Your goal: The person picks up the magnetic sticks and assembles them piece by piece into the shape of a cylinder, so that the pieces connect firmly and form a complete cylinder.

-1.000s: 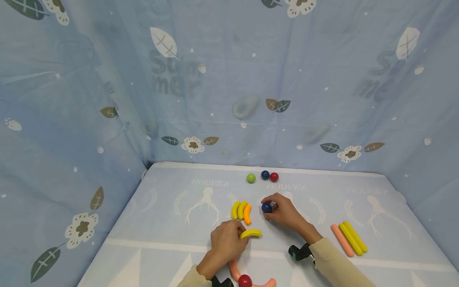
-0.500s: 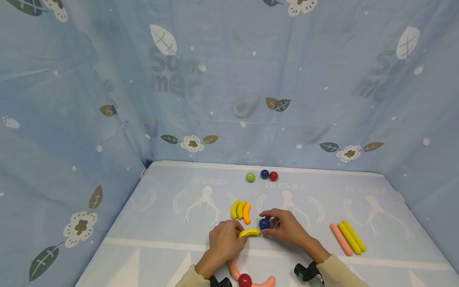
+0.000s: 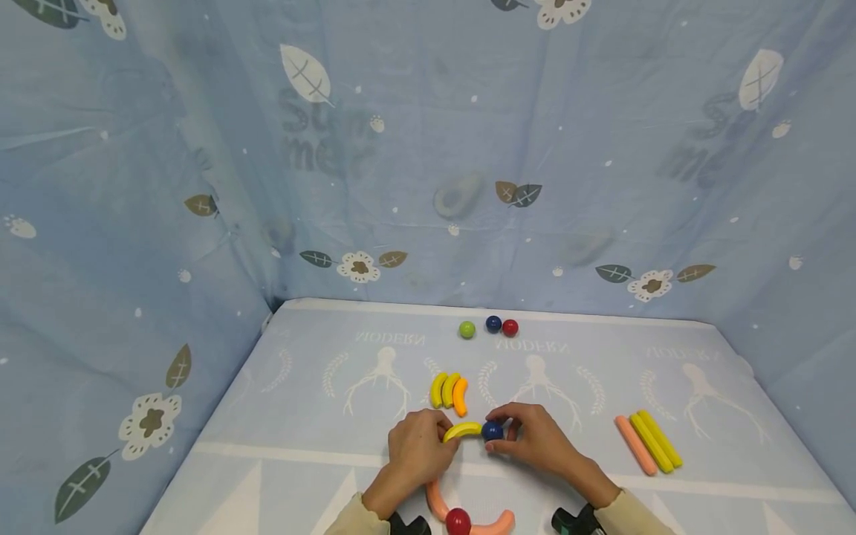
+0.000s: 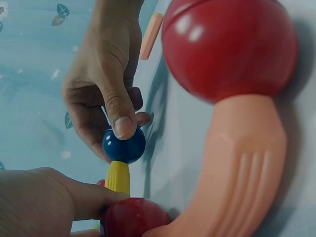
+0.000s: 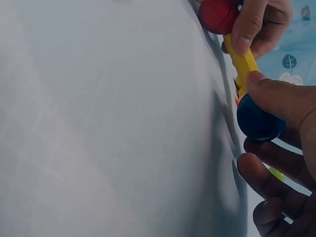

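With my left hand (image 3: 417, 448) I pinch a yellow curved stick (image 3: 464, 429) near one end, my thumb lying along it just beside a red ball (image 4: 129, 218), which the wrist views show at that end. In my right hand (image 3: 535, 442) I grip a dark blue ball (image 3: 492, 431) between thumb and fingers, and it touches the stick's other end; I cannot tell whether the two are joined. Nearer me, another red ball (image 3: 458, 521) sits between a pink curved stick (image 3: 437, 501) and a second pink one (image 3: 495, 524). Just beyond my hands, two short yellow sticks (image 3: 444, 390) lie beside an orange curved stick (image 3: 460, 397). Near the far edge of the table (image 3: 301, 423) are a green ball (image 3: 467, 329), a second blue ball (image 3: 493, 324) and a third red ball (image 3: 510, 328). Over to my right, a straight pink stick (image 3: 636, 446) lies beside two straight yellow sticks (image 3: 652, 443).
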A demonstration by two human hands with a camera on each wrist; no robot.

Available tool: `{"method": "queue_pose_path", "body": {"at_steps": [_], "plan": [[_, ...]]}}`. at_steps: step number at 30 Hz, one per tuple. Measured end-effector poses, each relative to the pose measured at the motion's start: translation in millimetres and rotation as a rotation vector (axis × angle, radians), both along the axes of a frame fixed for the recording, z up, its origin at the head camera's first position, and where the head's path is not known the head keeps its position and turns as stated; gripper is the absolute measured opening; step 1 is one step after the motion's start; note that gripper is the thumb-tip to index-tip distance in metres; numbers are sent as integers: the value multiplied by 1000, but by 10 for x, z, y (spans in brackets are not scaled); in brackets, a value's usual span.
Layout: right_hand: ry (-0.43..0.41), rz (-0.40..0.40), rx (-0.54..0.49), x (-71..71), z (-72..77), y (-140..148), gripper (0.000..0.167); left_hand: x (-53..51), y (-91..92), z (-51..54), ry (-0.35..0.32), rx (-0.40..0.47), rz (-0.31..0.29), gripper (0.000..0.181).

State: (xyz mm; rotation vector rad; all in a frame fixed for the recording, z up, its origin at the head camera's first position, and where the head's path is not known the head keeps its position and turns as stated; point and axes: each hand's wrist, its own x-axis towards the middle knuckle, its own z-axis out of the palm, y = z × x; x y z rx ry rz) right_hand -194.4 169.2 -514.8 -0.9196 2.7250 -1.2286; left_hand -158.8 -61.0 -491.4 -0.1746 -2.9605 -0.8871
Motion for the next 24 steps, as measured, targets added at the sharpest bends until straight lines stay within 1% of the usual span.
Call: {"method": "queue_pose_path", "body": {"at_steps": [4,10,13,15,18,20,21,23,24], "plan": [[6,-6,6,19,8,-22,37,0,-2,17,-8,-2,-3,15],[-4,-37,40,60,-1,-7,41,-2,3,16,-22,-6,-11,17],[-6,-78,62,101,5,14,43,-4,7,5,-37,-13,-5,17],[-4,-126,94,145,20,26,42,-5,8,0,-38,-18,0,17],[28,-221,136,253,69,37,38,1,2,-4,-42,-26,4,17],[43,-281,156,355,116,35,32,11,-3,-4,-49,-31,1,17],[45,-299,161,417,145,30,27,17,-7,-1,-56,-35,0,16],[10,-298,167,555,205,13,18,29,-16,5,-61,-48,-6,15],[-35,-278,166,632,236,1,15,33,-20,4,-62,-56,-9,15]]}}
